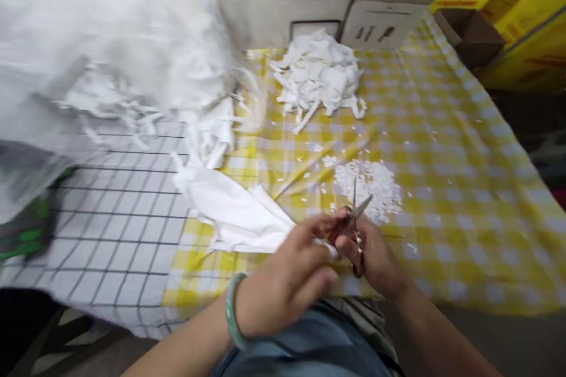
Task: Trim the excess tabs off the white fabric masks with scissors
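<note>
My left hand (pixel 298 274), with a green bangle (pixel 233 312) on its wrist, is closed on one end of a white fabric piece (pixel 241 209). The rest of that fabric stretches left across the table. My right hand (pixel 375 256) grips small scissors (pixel 357 241) by the finger loops. Their blades are spread and point away from me, over a heap of tiny white clippings (pixel 375 188). Both hands are close together near the table's front edge, slightly blurred.
A pile of white fabric pieces (pixel 321 76) lies at the back. On the left, a large clear plastic bag (pixel 132 23) spills more white pieces. A yellow checked cloth (pixel 455 200) covers the table, with scattered clippings. Boxes (pixel 283 12) line the back; an open carton (pixel 469 35) stands right.
</note>
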The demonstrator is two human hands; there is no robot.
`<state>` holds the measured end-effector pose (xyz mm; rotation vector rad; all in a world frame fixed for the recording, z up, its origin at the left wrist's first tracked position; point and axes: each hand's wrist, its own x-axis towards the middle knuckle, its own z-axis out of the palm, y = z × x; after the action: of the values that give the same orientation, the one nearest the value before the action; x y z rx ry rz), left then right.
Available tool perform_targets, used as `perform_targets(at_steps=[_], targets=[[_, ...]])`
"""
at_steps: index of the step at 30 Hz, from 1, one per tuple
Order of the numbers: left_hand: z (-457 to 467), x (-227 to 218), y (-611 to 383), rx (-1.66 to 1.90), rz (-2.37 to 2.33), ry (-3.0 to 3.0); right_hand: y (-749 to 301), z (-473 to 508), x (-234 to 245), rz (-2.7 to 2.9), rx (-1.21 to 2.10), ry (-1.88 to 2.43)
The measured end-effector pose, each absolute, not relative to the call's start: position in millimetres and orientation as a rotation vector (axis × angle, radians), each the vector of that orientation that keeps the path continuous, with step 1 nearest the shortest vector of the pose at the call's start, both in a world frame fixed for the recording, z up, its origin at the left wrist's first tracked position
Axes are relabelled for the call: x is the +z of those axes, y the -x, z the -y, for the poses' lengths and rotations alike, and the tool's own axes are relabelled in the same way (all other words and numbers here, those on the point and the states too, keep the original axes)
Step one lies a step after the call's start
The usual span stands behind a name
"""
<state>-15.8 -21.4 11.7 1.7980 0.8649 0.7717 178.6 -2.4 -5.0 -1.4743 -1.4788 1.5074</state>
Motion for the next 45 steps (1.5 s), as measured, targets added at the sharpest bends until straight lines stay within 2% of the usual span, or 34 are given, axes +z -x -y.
perform_targets(at_steps=[3,6,8,10,15,20,26,30,33,37,41,45], targets=[[24.0,22.6,52.2,0.762,-0.967,-1.981,-172.4,3.7,-7.3,1.597,1.463,1.565],[8.1,17.1,121.0,0.94,-1.658,-1.994,-172.2,4.2,-12.4,1.825,1.202,1.813],[-5.1,9.9,166.5,0.904,-2.015,-2.079,-173.6,2.7,-12.2,1.955,0.995,1.867],[-12.6,3.3,195.3,0.823,-2.037,-2.137,-171.2,0.5,-7.4,1.999,0.879,1.858],[1.1,-12.9,196.9,0.479,-1.7,-2.36,-124.4,-1.5,2.8,2.047,0.774,1.65],[26.4,-17.8,202.8,0.445,-1.713,-2.371,-58.5,-7.6,-17.4,2.256,0.904,1.259],[60.9,-7.3,203.0,0.449,-1.591,-2.284,-55.5,-19.9,-26.3,2.096,0.998,1.358],[63.9,-19.1,171.9,0.633,-1.586,-2.112,-47.7,-6.7,-20.0,2.083,0.965,1.198],[59.0,-15.2,159.6,0.745,-1.567,-1.907,-31.8,6.3,-23.5,2.116,1.105,1.014],[55.6,8.1,164.1,0.786,-1.564,-1.562,-20.0,-0.4,-25.9,1.92,1.345,1.084],[55.9,22.8,167.7,0.652,-1.627,-1.789,-25.2,-26.2,-3.5,1.558,1.761,1.028],[57.0,26.2,158.4,0.546,-1.561,-2.011,-32.4,-42.1,20.2,1.371,1.949,0.945]])
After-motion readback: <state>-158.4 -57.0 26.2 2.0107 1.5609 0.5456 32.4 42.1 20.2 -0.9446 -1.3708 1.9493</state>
